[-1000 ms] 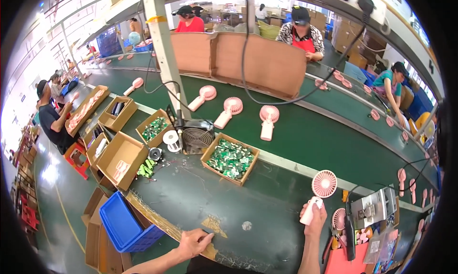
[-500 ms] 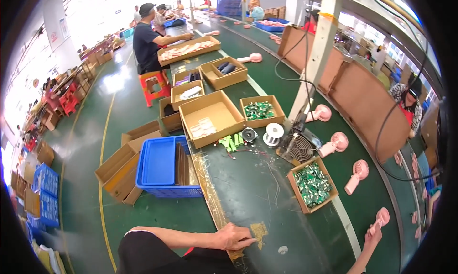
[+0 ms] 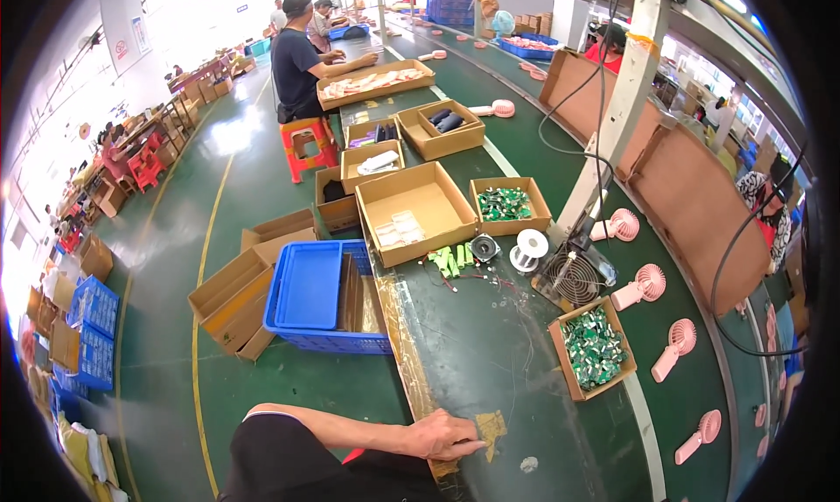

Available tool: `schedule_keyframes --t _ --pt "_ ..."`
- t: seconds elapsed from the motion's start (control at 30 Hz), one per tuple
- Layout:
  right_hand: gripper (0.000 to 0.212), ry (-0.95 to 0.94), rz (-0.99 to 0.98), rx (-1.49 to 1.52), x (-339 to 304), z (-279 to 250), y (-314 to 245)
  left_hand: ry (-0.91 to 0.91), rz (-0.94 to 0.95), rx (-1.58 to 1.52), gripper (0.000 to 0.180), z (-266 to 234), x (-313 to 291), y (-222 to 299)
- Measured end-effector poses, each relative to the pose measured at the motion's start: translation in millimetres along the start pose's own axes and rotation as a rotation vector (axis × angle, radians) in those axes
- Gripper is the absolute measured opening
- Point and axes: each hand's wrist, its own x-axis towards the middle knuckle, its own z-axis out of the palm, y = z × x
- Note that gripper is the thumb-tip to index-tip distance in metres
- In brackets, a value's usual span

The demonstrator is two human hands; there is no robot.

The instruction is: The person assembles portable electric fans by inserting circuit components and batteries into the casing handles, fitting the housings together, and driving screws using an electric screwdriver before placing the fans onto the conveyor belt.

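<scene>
My left hand (image 3: pixel 444 435) rests on the taped near edge of the dark green workbench (image 3: pixel 490 353), its fingers curled together and nothing seen in them. A worn yellowish tape patch (image 3: pixel 491 434) lies right beside its fingertips. My right hand is out of view. At the lower right, a pink handheld fan (image 3: pixel 700 435) lies on the green conveyor belt (image 3: pixel 647 406). Several more pink fans lie in a row farther along it, among them one fan (image 3: pixel 675 349) near the box of green circuit boards (image 3: pixel 597 349).
On the bench stand a cardboard tray (image 3: pixel 416 209), a box of small boards (image 3: pixel 507 203), green battery cells (image 3: pixel 451 261), a solder wire spool (image 3: pixel 528 250) and a round-grilled fume fan (image 3: pixel 573 279). A blue crate (image 3: pixel 328 340) sits left. A metal post (image 3: pixel 617 108) rises at right. A co-worker (image 3: pixel 302 60) sits farther off.
My right hand held the pink fan at the lower right; it has let go and left the view, and the fan lies on the belt. The view has shifted slightly; my left hand stays put.
</scene>
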Motion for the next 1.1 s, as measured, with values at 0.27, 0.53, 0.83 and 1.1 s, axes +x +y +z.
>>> schedule_keyframes --t 0.27,0.53,0.83,1.1 --pt "0.045 -0.219 -0.622 -1.156 -122.1 -103.4 -99.1 -0.038 -0.095 0.048 0.026 -4.5 -10.5 1.4" --pt "0.048 -0.125 -0.706 -0.736 -87.7 -52.7 -63.1 -0.054 -0.040 0.070 0.027 7.7 -9.9 0.2" --pt "0.051 -0.078 0.477 -0.033 -135.0 -130.4 -71.8 -0.183 -0.122 0.095 0.016 -8.3 17.7 29.0" --pt "0.057 0.133 0.464 1.493 -62.5 -97.3 -66.2 -0.262 0.298 0.114 0.008 79.3 194.8 41.6"
